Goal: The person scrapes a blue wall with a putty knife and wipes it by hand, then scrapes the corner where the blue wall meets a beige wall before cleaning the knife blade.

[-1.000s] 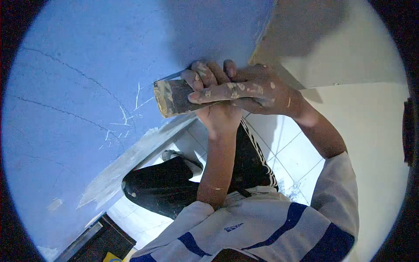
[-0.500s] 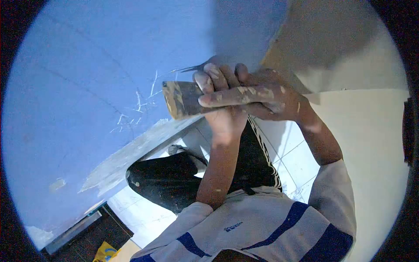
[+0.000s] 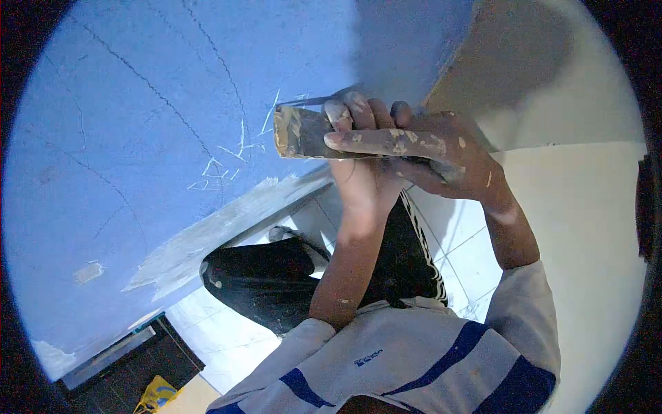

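My left hand curls its fingers over the upper edge of a broad, flat scraper. The tool is grey-brown, smeared with putty, with a yellowish crust along its left end. From the right, my right hand closes on the same tool, its index finger stretched along the face. Pale dried putty spots cover the fingers of both hands. The scraper's end is close to the blue wall, near several white scratch marks. Its grip is hidden behind my hands.
Dark cracks run across the blue wall, and a grey bare strip lies along its lower edge. A cream wall stands on the right. Below are white floor tiles, my bent knee and a yellow packet at lower left.
Both hands and the scraper have shifted slightly up and right in view, and the tool lies more level. The hold has stayed the same. Cracks in the wall show more sharply.
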Motion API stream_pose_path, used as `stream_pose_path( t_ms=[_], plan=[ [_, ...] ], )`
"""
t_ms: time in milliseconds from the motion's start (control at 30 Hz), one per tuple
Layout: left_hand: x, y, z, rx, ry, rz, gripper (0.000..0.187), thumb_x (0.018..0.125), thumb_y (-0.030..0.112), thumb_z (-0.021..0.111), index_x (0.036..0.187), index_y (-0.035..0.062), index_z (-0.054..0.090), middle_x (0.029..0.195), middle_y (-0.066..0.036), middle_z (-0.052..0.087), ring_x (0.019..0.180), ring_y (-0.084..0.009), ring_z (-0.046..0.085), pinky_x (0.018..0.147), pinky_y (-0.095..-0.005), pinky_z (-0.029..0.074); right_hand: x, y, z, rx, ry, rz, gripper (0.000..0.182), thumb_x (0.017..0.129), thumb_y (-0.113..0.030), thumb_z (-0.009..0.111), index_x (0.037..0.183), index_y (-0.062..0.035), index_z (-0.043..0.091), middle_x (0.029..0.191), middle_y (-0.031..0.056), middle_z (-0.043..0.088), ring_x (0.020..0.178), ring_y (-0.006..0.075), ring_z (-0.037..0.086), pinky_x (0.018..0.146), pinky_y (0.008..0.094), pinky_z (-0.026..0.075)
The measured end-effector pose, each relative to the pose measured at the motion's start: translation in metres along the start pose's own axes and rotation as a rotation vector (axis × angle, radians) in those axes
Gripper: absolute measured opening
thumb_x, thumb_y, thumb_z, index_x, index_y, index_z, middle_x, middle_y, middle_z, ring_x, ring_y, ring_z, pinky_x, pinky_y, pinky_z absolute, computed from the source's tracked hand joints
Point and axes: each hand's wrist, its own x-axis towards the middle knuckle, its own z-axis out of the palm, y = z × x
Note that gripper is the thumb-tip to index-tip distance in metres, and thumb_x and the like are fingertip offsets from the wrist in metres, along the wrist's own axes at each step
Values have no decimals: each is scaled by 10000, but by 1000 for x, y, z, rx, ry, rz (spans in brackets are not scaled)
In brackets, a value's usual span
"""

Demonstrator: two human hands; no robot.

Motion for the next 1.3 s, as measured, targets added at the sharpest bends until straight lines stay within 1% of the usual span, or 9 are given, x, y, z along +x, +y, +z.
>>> stream_pose_path(
  t_ms=[67, 167, 567, 700, 800, 933, 1067, 1167, 1300],
  plan=[
    [0, 0, 2, -12, 27, 4, 175, 915, 296, 575, 808, 202, 474, 794, 66, 478, 702, -116, 436, 793, -370, 384, 5, 2, -4, 26, -137, 34, 338, 764, -185, 706, 1087, -106, 649, 855, 119, 630, 750, 336, 627, 626, 412, 488],
    [0, 1, 0, -7, 55, -7, 168, 905, 285, 592, 807, 199, 485, 829, 68, 510, 705, -113, 447, 786, -371, 388, 1, 0, -4, 9, -179, 103, 378, 797, -241, 709, 1135, -96, 624, 952, 142, 658, 884, 343, 625, 784, 437, 488],
    [0, 4, 5, -6, 27, -47, 189, 906, 276, 590, 823, 185, 447, 756, 49, 442, 742, -129, 454, 833, -391, 393, -11, 10, 2, -52, 1, 3, 357, 745, -190, 755, 1070, -93, 643, 919, 124, 661, 852, 311, 641, 748, 409, 509],
    [3, 0, -5, -38, -99, -16, 183, 910, 298, 581, 842, 182, 456, 768, 39, 438, 757, -137, 459, 845, -400, 394, -5, 10, -2, 62, -81, 53, 344, 738, -200, 764, 1048, -97, 656, 914, 115, 660, 853, 302, 636, 746, 420, 501],
    [-2, 1, -2, 0, -22, -77, 178, 911, 317, 575, 867, 181, 471, 796, 30, 447, 787, -144, 477, 894, -417, 403, -8, 9, -4, 22, -77, 67, 334, 736, -212, 766, 1032, -96, 665, 922, 114, 663, 857, 299, 634, 752, 423, 493],
    [-2, -1, -19, 32, -163, -92, 148, 943, 359, 506, 1030, 248, 551, 1052, 38, 630, 998, -181, 577, 1012, -554, 373, -10, 8, -7, -9, -70, 92, 324, 736, -218, 767, 1023, -99, 672, 935, 115, 665, 869, 301, 632, 779, 418, 473],
    [-1, -3, -23, -30, -183, -69, 133, 950, 342, 498, 1025, 243, 547, 1074, 31, 623, 994, -195, 578, 1013, -547, 373, -2, 11, -9, 133, -182, 145, 323, 724, -201, 777, 1014, -101, 676, 920, 113, 669, 859, 306, 637, 777, 418, 473],
    [-1, -1, -25, -25, -183, -81, 150, 950, 354, 496, 1041, 250, 554, 1099, 30, 618, 1002, -199, 577, 1013, -543, 373, -11, 7, -3, -66, 36, 31, 313, 719, -180, 775, 1001, -87, 675, 886, 116, 672, 810, 314, 647, 722, 416, 499],
    [-1, 1, -26, 18, -231, -107, 200, 948, 384, 489, 1089, 265, 567, 1158, 31, 607, 1023, -199, 574, 1020, -543, 363, 0, 5, -6, 20, -5, 12, 302, 726, -174, 766, 995, -75, 671, 863, 123, 671, 781, 319, 650, 691, 418, 508]
  ],
)
